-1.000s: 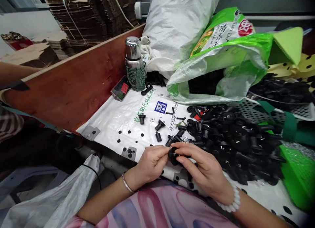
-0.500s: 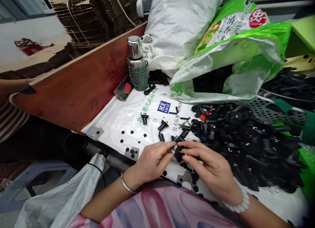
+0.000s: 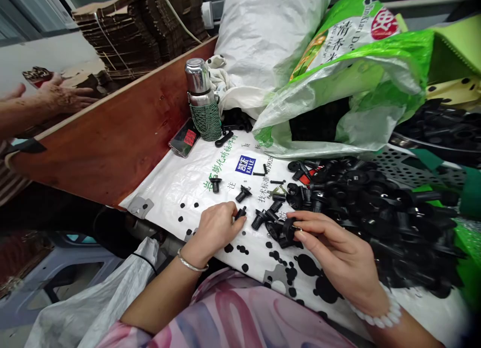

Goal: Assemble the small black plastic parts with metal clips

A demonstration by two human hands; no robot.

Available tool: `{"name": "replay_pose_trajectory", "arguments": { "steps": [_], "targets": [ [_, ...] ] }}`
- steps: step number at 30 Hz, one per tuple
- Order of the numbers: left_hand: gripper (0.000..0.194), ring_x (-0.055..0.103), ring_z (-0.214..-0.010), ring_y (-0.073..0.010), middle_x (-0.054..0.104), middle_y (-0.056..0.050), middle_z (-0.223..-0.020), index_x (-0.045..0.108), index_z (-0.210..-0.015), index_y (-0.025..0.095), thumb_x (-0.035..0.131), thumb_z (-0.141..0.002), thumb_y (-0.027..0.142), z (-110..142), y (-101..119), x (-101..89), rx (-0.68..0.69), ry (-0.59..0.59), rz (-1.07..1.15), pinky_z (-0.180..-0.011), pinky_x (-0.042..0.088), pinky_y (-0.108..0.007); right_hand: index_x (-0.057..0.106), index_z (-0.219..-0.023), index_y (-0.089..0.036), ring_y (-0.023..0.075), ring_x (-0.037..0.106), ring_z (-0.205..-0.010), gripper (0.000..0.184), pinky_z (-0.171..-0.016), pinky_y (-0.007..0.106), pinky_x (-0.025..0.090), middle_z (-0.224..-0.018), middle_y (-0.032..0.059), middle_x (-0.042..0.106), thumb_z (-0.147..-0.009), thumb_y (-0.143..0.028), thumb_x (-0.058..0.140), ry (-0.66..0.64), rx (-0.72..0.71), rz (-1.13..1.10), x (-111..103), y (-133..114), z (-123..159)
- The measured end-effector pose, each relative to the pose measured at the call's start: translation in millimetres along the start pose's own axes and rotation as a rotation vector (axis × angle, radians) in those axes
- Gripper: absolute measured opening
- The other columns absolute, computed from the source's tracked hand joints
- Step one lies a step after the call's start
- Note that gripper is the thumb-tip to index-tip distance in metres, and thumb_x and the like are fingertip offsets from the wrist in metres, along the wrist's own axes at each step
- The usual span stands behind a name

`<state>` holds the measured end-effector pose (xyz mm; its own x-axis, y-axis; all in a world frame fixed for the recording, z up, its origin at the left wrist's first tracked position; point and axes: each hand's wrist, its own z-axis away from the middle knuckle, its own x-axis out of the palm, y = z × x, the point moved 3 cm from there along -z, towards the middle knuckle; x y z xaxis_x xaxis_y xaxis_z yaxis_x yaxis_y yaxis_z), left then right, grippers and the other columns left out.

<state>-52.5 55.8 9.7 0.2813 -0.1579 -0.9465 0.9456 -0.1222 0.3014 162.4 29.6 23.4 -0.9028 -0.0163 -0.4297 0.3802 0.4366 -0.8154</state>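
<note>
My left hand [image 3: 218,230] is closed at the fingertips around a small black plastic plug [image 3: 241,213], just above the white sheet. Further right, my right hand [image 3: 340,255] pinches a round black plastic knob [image 3: 289,229] between thumb and fingers, with a small shiny metal bit showing at its edge. A few black stemmed parts lie close by, among them one with a flange [image 3: 243,193] and another standing upright [image 3: 215,184]. Next to my right hand spreads a large heap of similar black parts [image 3: 361,202].
A steel flask [image 3: 203,102] in a green net stands beside a phone [image 3: 184,139]. Behind are a white sack [image 3: 263,42] and an open green bag [image 3: 338,87]. A wooden board [image 3: 112,122] edges the left side; another person's hand [image 3: 62,97] is beyond it.
My hands have parted: the left moved left and took hold of the small plug, while the right keeps the round knob. Another person's hand has come into view at the left.
</note>
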Motion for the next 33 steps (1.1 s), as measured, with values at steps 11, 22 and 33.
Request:
{"name": "replay_pose_trajectory", "arguments": {
  "steps": [11, 22, 33],
  "targets": [
    [0.021, 0.06, -0.069, -0.0122, 0.064, -0.005, -0.082, 0.054, -0.099, 0.015, 0.051, -0.086, 0.031, 24, 5, 0.6, 0.474, 0.089, 0.423, -0.065, 0.046, -0.023, 0.061, -0.093, -0.02, 0.017, 0.061, -0.096, 0.019, -0.082, 0.029, 0.052, -0.103, 0.0076, 0.065, -0.079, -0.007, 0.057, -0.061, -0.181, -0.011, 1, -11, 0],
    [0.019, 0.057, -0.063, -0.0114, 0.062, -0.003, -0.071, 0.061, -0.095, 0.014, 0.056, -0.082, 0.027, 30, 19, -11.3, 0.523, -0.074, 0.689, -0.062, 0.044, -0.021, 0.059, -0.103, -0.017, 0.0164, 0.063, -0.095, 0.021, -0.08, 0.026, 0.054, -0.104, 0.0112, 0.067, -0.084, -0.012, 0.051, -0.305, -0.483, 0.193, 2, -34, -4],
    [0.027, 0.055, -0.052, -0.0054, 0.057, 0.0, -0.07, 0.054, -0.089, 0.012, 0.06, -0.079, 0.036, 28, 28, 19.3, 0.154, -0.407, 1.621, -0.052, 0.042, -0.017, 0.059, -0.096, -0.014, 0.0176, 0.064, -0.093, 0.022, -0.075, 0.026, 0.055, -0.102, 0.014, 0.066, -0.078, -0.003, 0.055, -0.208, -0.4, 0.056, 4, -28, -2]
  ]
}}
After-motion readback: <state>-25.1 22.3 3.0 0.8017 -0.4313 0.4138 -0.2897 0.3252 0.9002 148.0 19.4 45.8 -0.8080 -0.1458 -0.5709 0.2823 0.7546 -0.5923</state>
